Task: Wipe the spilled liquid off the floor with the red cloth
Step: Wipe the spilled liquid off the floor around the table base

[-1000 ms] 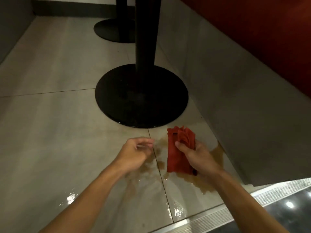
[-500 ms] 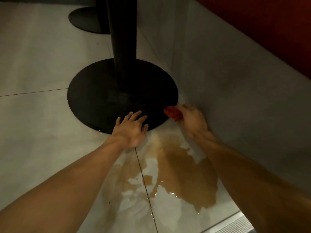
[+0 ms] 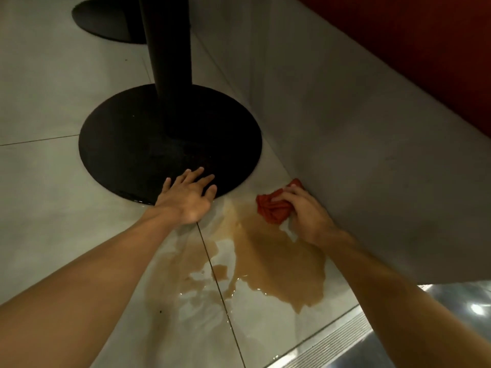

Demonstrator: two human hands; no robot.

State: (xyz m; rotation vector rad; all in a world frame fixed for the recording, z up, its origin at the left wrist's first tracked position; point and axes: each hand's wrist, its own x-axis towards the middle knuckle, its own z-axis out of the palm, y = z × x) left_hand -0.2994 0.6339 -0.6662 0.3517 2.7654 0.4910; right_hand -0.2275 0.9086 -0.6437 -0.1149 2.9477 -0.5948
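The right grip [image 3: 305, 212], fingers curled round the bunched red cloth [image 3: 273, 208], had shifted from the pedestal base [image 3: 159, 144] rim to the far edge of the spilled liquid [image 3: 279, 261], beside the wall [image 3: 345, 155]. The left grip [image 3: 186, 199] remained flat, fingers spread, on the base.

Black table base [image 3: 119, 150] stands beside grey wall [image 3: 345, 128].

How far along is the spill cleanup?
Done: the right hand grips the bunched red cloth, set on the floor at the puddle's far edge. In hand: the wipe itself, left hand flat on the black table base. Left: almost the whole brown puddle, spread across both tiles.
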